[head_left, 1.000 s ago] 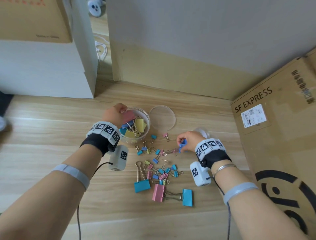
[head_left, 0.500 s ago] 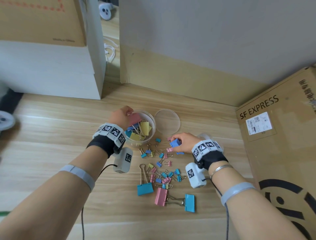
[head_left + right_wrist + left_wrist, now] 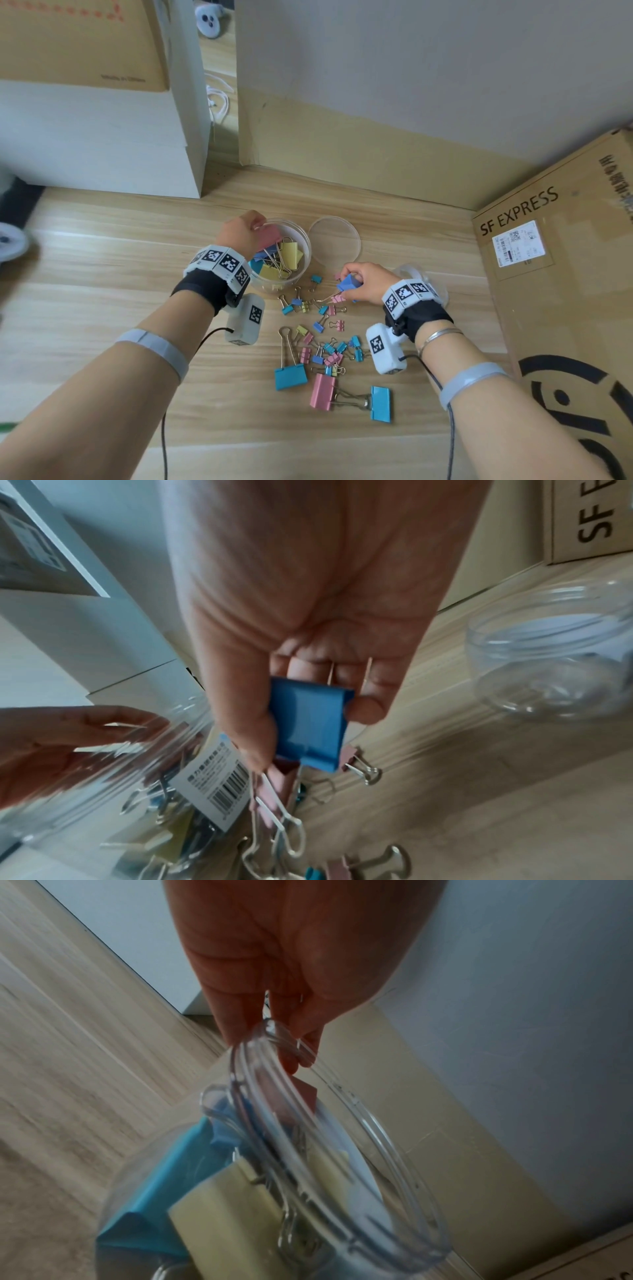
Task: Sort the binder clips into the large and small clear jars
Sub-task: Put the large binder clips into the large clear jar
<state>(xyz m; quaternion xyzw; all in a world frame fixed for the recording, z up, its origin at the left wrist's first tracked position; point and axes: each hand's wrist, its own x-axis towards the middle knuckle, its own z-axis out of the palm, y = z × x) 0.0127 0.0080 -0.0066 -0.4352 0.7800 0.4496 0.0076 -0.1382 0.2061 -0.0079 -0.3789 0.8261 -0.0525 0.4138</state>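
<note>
The large clear jar (image 3: pixel 301 270) stands on the wooden floor with several big yellow, blue and pink clips inside. My left hand (image 3: pixel 255 224) grips its far-left rim (image 3: pixel 274 1047), one fingertip inside the rim beside a pink clip (image 3: pixel 303 1093). My right hand (image 3: pixel 352 282) pinches a big blue binder clip (image 3: pixel 346 284) between thumb and fingers (image 3: pixel 366 710), just right of the large jar and above the loose clips. The small clear jar (image 3: pixel 414 270) sits behind my right wrist, seen to the right in the right wrist view (image 3: pixel 555 653).
A clear lid (image 3: pixel 334 240) lies behind the jars. Several small coloured clips (image 3: pixel 325 349) are scattered between my hands, with three big ones (image 3: pixel 290 376) nearer me. An SF Express carton (image 3: pixel 555 274) stands on the right, a white box (image 3: pixel 102 137) far left, the wall behind.
My right hand has carried the blue clip a little left, towards the large jar. My left hand has stayed on the jar's rim.
</note>
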